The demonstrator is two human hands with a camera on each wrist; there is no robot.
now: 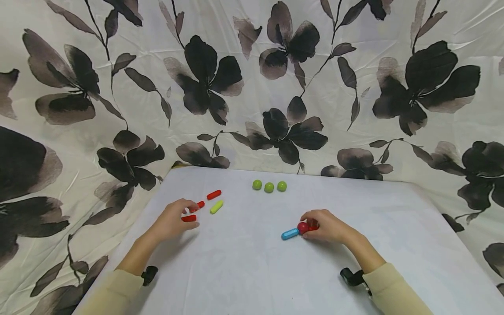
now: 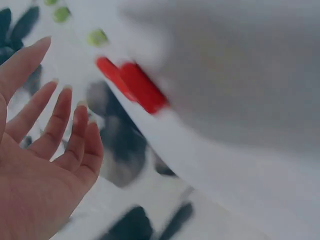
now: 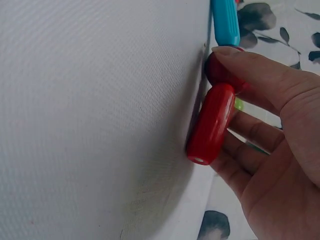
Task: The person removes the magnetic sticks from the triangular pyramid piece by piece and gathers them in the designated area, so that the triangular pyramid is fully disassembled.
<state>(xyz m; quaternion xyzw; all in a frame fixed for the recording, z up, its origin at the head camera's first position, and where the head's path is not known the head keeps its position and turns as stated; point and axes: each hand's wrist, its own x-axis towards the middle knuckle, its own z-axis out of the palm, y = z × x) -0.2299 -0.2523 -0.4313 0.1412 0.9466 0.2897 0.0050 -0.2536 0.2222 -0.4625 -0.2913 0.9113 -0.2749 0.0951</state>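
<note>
Over the left part of the white table, my left hand point(image 1: 173, 221) reaches with spread, slightly bent fingers around a long red bead point(image 1: 189, 218). A second red bead point(image 1: 201, 204) lies by its fingertips, and a third red bead point(image 1: 214, 194) and a yellow-green bead point(image 1: 216, 207) lie just beyond. In the left wrist view the palm holds nothing. My right hand point(image 1: 327, 225) pinches a round red bead point(image 1: 302, 227) between thumb and fingers. End to end with it lie a long blue bead point(image 1: 290, 234) and a long red bead point(image 3: 212, 125), partly hidden by the hand in the head view.
Three round green beads point(image 1: 269, 187) stand in a row near the far edge of the white tabletop point(image 1: 244, 271). Behind the table hangs a floral cloth point(image 1: 244, 26). A dark wrist camera point(image 1: 351, 277) sits by the right sleeve.
</note>
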